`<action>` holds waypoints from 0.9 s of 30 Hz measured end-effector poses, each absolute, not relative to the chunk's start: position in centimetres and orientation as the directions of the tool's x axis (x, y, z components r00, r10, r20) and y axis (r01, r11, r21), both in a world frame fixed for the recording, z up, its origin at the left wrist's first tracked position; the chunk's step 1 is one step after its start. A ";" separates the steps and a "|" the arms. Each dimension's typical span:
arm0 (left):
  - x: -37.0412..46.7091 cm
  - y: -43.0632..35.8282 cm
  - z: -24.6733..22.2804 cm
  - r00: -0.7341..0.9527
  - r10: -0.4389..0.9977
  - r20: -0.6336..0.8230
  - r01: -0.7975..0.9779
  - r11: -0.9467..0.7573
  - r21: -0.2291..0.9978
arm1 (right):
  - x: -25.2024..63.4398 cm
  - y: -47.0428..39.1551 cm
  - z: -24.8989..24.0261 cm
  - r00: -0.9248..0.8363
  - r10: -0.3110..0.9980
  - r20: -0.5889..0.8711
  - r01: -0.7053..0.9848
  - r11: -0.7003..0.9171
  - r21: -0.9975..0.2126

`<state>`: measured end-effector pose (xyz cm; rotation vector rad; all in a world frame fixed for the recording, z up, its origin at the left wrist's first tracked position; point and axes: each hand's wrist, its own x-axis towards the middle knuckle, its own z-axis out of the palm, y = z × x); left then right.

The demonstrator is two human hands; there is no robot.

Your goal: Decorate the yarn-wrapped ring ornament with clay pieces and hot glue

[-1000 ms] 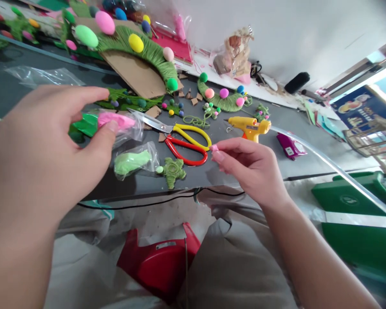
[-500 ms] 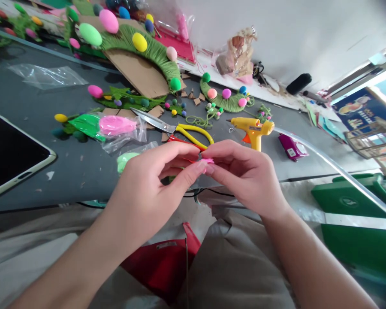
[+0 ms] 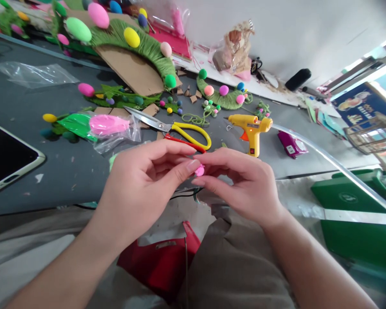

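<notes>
- Head view: both bare hands met over the near edge of the grey table (image 3: 61, 167), with a small pink lump (image 3: 200, 170) between their fingertips, held clear of the surface.
- The left hand (image 3: 141, 180) was closed in a pinch, thumb tip against the lump, the other fingers curled behind.
- The right hand (image 3: 244, 184) was half curled, forefinger at the lump's upper edge, thumb just under it; whether that thumb touched, I could not tell.
- From where I stood, the lump looked soft, so light, even pressure seemed the best way to work it; a hard squeeze would probably have flattened it or left nail marks.
- Letting one hand steady the piece while the other turned it a little at a time looked the surest method.
- Beyond the hands lay scissors (image 3: 167, 127) with one yellow and one red handle, and to their right a yellow glue gun (image 3: 251, 124). Keeping the knuckles off both seemed sensible.
- A pink packet (image 3: 109, 124) rested left of the scissors, well apart from the fingertips, leaving them room to turn the lump.
</notes>
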<state>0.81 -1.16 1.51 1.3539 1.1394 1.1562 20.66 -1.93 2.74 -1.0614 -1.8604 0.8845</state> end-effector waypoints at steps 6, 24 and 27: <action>0.3 -1.0 1.4 0.205 0.977 0.050 0.039 -0.060 0.997 | 20.8 -1.8 2.6 -0.308 0.895 0.323 0.401 0.430 -0.809; 0.4 -1.0 1.1 0.270 0.961 -0.058 -0.108 0.090 0.990 | 20.3 -1.8 2.1 -0.385 0.776 0.500 0.507 0.630 -0.588; 0.1 -1.0 1.1 0.233 0.972 -0.019 -0.045 0.030 0.999 | 20.3 -1.7 1.9 -0.411 0.759 0.504 0.527 0.649 -0.548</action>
